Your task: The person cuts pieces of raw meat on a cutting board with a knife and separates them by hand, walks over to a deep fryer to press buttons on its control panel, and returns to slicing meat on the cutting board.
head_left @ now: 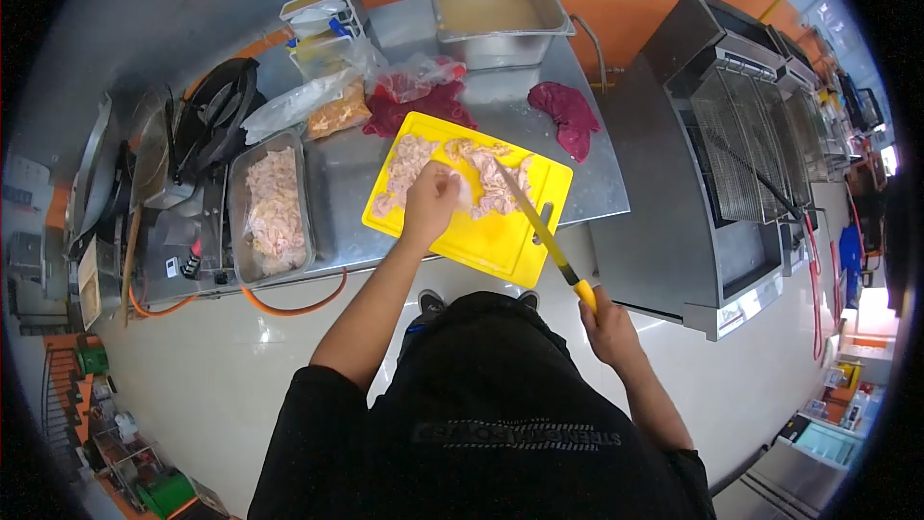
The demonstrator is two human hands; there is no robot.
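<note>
My right hand (608, 325) is closed around the yellow handle of a long knife (532, 215), whose blade slants up and left over the yellow cutting board (481, 248). Over the middle of the board, my left hand (433, 198) is closed, with a pale piece of raw chicken (464, 195) at its fingers. One heap of cut raw chicken (411, 156) lies on the board's left side. Another heap of chicken pieces (497, 191) sits to the right, close to the blade tip. The board overhangs the table's front edge.
A clear container of raw chicken (274, 202) stands left on the steel table (337, 221). Behind the board are a bag of orange food (337, 114), a dark red cloth (414, 108) and a deep steel pan (505, 43). Another red cloth (566, 116) lies right, near the fryer (654, 173).
</note>
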